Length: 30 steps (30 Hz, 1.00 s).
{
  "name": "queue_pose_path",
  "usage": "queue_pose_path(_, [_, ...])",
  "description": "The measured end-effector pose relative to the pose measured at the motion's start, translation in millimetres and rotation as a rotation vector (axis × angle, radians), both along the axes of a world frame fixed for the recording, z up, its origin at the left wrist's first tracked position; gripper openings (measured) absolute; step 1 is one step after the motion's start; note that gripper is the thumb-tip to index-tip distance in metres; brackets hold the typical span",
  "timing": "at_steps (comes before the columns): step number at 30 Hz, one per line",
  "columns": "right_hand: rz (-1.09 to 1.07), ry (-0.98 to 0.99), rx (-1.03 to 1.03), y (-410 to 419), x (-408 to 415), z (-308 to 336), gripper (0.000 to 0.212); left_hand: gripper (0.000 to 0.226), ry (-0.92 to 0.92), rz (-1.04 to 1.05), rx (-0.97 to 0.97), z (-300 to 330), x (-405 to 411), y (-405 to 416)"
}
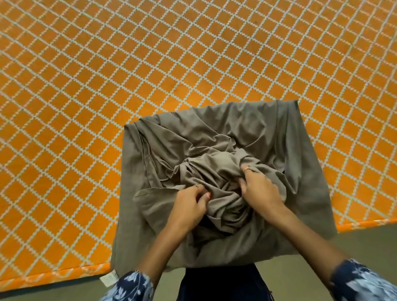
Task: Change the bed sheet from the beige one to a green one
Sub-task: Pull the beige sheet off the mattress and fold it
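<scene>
A grey-beige sheet lies roughly folded into a square at the near edge of the bed, its middle bunched into a crumpled heap. My left hand grips a fold of that heap on its left side. My right hand grips the bunched cloth on the right, fingers dug into it. The bare mattress is orange with a white diamond lattice and fills most of the view. No green sheet is in view.
The mattress's near edge runs across the bottom, with grey-green floor below it. A small white label hangs at the sheet's lower left corner. My dark floral sleeves and dark clothing sit at the bottom.
</scene>
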State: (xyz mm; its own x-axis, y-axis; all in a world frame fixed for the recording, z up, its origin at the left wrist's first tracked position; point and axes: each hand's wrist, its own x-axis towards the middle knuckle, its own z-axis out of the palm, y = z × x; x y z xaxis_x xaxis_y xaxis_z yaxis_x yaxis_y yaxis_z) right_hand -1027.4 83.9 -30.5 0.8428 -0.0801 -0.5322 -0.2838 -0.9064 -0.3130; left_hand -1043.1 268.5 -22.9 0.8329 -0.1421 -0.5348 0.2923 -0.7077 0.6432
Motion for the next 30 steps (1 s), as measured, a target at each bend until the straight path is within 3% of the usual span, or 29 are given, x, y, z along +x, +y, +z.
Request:
queue_pose_path(3, [-0.147,-0.135,0.079,-22.0,14.1,8.4,0.024,0.018,-0.185,0.196,-0.119,33.6,-11.0,16.6])
queue_pose_path(8, [-0.91,-0.321,0.655,-78.3,50.7,71.7,0.018,0.026,-0.335,0.787,-0.149,59.7,-28.1,78.0])
queue_pose_path(11, [-1.201,-0.398,0.949,-99.3,74.5,110.0,0.025,0.036,-0.383,0.88,-0.068,63.1,-20.1,90.1])
queue_pose_path(14, [-1.274,-0.274,1.186,-96.1,109.7,116.4,0.021,0.033,-0.389,0.812,0.002,60.1,12.4,77.0])
queue_pose_path(16, [-1.15,-0.227,1.342,-86.6,133.4,115.2,0.003,0.031,-0.378,0.809,0.054,49.8,43.3,71.2])
queue_pose_path(18, [-0.975,-0.206,1.378,-72.2,148.4,105.3,0.018,0.028,-0.359,0.773,0.135,42.1,70.7,64.6])
queue_pose_path(20, [-0.748,-0.198,1.207,-48.8,148.5,89.7,0.024,0.042,-0.501,0.509,0.221,33.5,87.8,50.0])
queue_pose_path(22, [-0.191,-0.199,0.751,-24.5,139.3,63.4,0.028,0.057,-0.632,0.068,0.265,20.7,97.8,31.6])
queue_pose_path(23, [0.109,-0.111,0.526,-13.7,134.1,46.6,0.029,0.063,-0.666,-0.138,0.25,11.2,103.4,24.2])
queue_pose_path(25, [0.488,0.052,0.139,0.9,121.4,23.7,0.03,0.062,-0.56,-0.378,0.193,3.1,113.8,6.7])
queue_pose_path(28, [0.55,0.053,-0.135,3.2,108.0,12.7,0.03,0.039,-0.25,-0.44,0.275,-7.3,128.7,-18.5])
queue_pose_path(30, [0.484,0.036,-0.255,-7.6,104.0,7.3,0.03,0.044,-0.078,-0.466,0.395,-15.1,134.6,-32.6])
